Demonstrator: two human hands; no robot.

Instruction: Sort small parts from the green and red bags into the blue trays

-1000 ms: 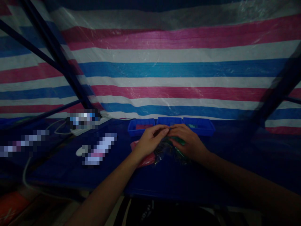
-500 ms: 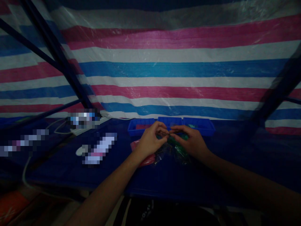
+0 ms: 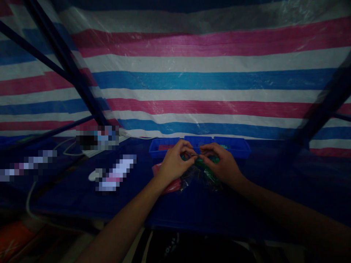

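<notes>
Above the bags on the blue table, my left hand (image 3: pixel 177 160) pinches a small thin, dark piece (image 3: pixel 195 155) between thumb and fingers. My right hand (image 3: pixel 222 160) faces it, curled in a pinch at the piece's other end; the piece is too small to tell its kind. Under my left hand lies a red plastic bag (image 3: pixel 171 187). A clear bag (image 3: pixel 187 179) with small dark bits sits between the hands. Partly covered by my right hand is a green bag (image 3: pixel 210 171) in clear plastic.
Behind my hands stand joined blue bins, the left bin (image 3: pixel 155 149) with red contents and the right bin (image 3: pixel 240 147) with something green. A white round object (image 3: pixel 94 175) and blurred-out items are on the left. Blue metal posts (image 3: pixel 74 80) and a striped sheet (image 3: pixel 192 80) enclose the table (image 3: pixel 123 204).
The fingertips of my two hands have moved slightly apart, so more of the thin piece shows between them. The bags and bins have stayed put.
</notes>
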